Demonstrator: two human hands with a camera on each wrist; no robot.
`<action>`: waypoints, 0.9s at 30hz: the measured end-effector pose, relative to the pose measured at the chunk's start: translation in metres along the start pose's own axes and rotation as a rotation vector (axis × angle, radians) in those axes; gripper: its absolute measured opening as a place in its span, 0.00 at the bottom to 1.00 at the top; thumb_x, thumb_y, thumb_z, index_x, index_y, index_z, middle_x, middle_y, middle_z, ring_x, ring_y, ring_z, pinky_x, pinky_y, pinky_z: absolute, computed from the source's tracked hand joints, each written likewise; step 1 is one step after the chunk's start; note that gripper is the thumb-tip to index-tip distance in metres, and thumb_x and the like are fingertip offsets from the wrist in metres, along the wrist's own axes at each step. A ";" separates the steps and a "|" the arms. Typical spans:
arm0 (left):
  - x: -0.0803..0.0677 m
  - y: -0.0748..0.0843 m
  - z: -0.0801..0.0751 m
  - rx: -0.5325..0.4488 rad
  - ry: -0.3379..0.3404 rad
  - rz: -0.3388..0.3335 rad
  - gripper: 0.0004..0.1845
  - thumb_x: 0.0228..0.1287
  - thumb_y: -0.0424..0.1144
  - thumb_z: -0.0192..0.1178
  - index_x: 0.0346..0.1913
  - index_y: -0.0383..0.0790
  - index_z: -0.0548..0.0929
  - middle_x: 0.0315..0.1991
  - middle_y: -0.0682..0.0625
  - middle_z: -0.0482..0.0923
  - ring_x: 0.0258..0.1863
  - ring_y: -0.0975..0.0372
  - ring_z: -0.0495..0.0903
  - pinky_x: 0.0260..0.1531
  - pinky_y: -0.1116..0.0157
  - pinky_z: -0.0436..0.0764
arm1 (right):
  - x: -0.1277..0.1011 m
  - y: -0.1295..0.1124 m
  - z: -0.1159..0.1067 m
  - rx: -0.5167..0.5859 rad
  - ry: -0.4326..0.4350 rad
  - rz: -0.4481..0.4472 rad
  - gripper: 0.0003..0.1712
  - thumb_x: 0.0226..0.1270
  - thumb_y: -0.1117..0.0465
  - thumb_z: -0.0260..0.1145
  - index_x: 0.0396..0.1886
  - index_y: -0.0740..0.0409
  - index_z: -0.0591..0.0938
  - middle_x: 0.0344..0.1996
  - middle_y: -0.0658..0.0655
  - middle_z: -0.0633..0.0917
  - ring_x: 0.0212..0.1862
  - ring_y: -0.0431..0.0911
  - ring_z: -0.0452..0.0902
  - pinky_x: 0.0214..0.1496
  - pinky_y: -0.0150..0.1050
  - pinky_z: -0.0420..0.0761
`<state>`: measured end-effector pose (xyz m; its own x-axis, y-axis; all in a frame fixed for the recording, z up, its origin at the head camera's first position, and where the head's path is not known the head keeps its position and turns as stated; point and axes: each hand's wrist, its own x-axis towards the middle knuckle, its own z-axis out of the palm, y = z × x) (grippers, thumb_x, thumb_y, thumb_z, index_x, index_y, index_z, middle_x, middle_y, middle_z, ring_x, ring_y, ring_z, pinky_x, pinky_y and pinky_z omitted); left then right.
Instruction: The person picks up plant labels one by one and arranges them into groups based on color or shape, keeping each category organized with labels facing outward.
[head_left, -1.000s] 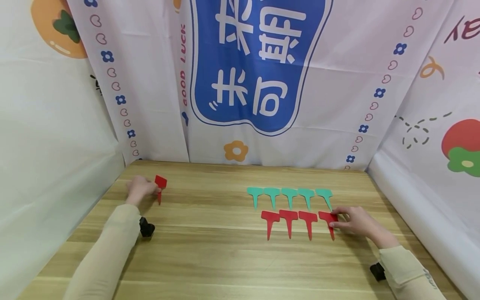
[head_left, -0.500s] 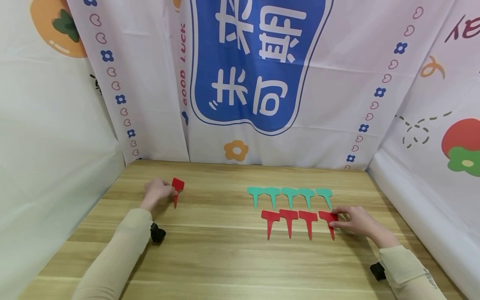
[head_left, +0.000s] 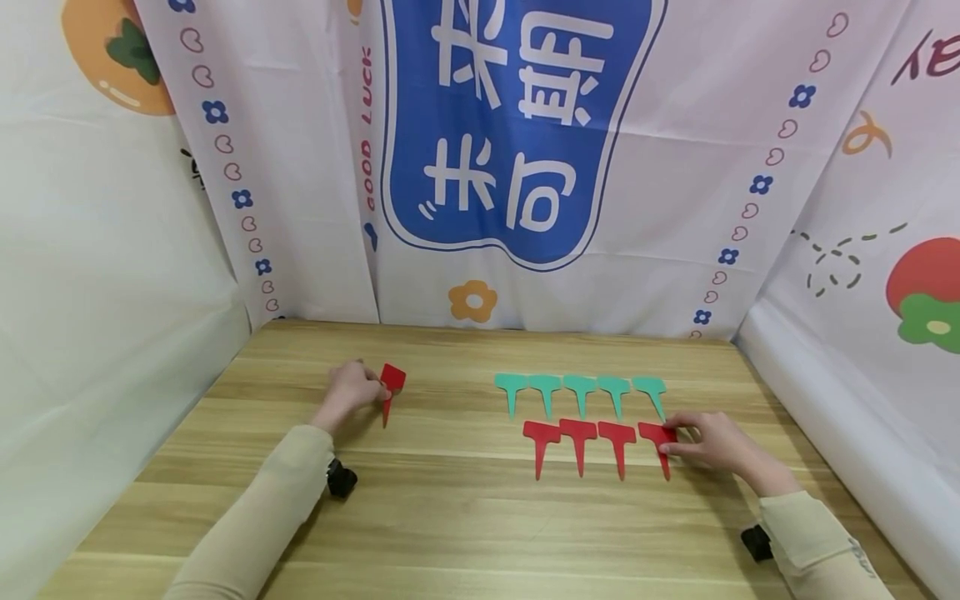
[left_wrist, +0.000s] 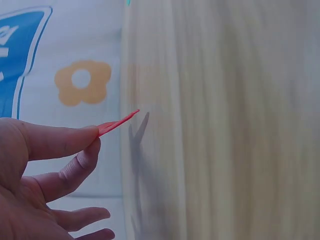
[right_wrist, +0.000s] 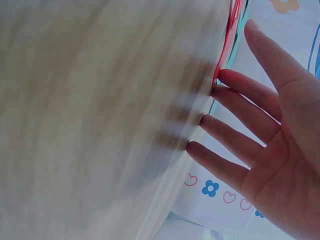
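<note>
My left hand [head_left: 351, 392] pinches a red T-shaped plant label [head_left: 393, 377] between thumb and forefinger. In the left wrist view that label [left_wrist: 117, 124] is seen nearly edge-on above the table, casting a shadow, while the other fingers stay spread. My right hand [head_left: 716, 442] lies at the right end of a red row, its fingertips at the rightmost red plant label [head_left: 654, 432]. The right wrist view has those fingers fairly straight, tips on the tabletop, thumb held apart. Left of it lie three more red plant labels [head_left: 577, 429], stems toward me.
Behind the red row, several green plant labels [head_left: 578, 384] lie side by side on the wooden table [head_left: 450, 533]. A printed cloth [head_left: 315, 167] hangs along the table's back edge, and white cloth walls [head_left: 840, 400] flank both sides.
My left hand has carried its red plant label rightward and slightly toward me across the table's left part. The right hand and the two rows stay where they were.
</note>
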<state>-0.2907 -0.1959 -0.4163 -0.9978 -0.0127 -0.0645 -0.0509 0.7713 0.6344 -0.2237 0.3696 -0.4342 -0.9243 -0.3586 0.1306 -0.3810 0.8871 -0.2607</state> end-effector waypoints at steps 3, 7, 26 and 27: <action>-0.001 0.006 0.008 0.027 0.003 0.025 0.07 0.51 0.37 0.67 0.25 0.36 0.86 0.67 0.29 0.61 0.68 0.36 0.53 0.67 0.41 0.51 | 0.000 0.000 0.000 -0.004 0.000 -0.004 0.25 0.53 0.43 0.71 0.43 0.55 0.85 0.41 0.58 0.87 0.47 0.56 0.82 0.50 0.54 0.78; -0.002 0.013 0.020 0.055 -0.010 0.066 0.07 0.51 0.37 0.67 0.22 0.37 0.85 0.61 0.32 0.72 0.69 0.39 0.56 0.69 0.43 0.50 | -0.001 -0.001 -0.001 -0.008 0.001 -0.010 0.24 0.53 0.44 0.71 0.43 0.56 0.85 0.41 0.57 0.87 0.47 0.56 0.82 0.50 0.54 0.78; -0.022 0.059 0.061 0.007 -0.087 0.138 0.07 0.47 0.34 0.69 0.17 0.40 0.84 0.66 0.33 0.65 0.70 0.40 0.53 0.69 0.43 0.50 | -0.001 -0.001 0.000 -0.006 0.000 -0.001 0.24 0.53 0.44 0.71 0.43 0.56 0.84 0.41 0.58 0.87 0.47 0.57 0.81 0.50 0.55 0.78; -0.023 0.061 0.063 0.011 -0.084 0.144 0.07 0.46 0.34 0.69 0.17 0.40 0.84 0.66 0.33 0.66 0.70 0.40 0.54 0.69 0.44 0.51 | 0.000 -0.001 0.000 -0.006 -0.001 -0.002 0.24 0.53 0.44 0.71 0.43 0.56 0.84 0.41 0.58 0.87 0.47 0.57 0.81 0.50 0.55 0.78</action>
<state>-0.2680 -0.1089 -0.4246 -0.9878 0.1512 -0.0380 0.0932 0.7682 0.6333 -0.2230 0.3689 -0.4339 -0.9237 -0.3604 0.1300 -0.3824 0.8881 -0.2549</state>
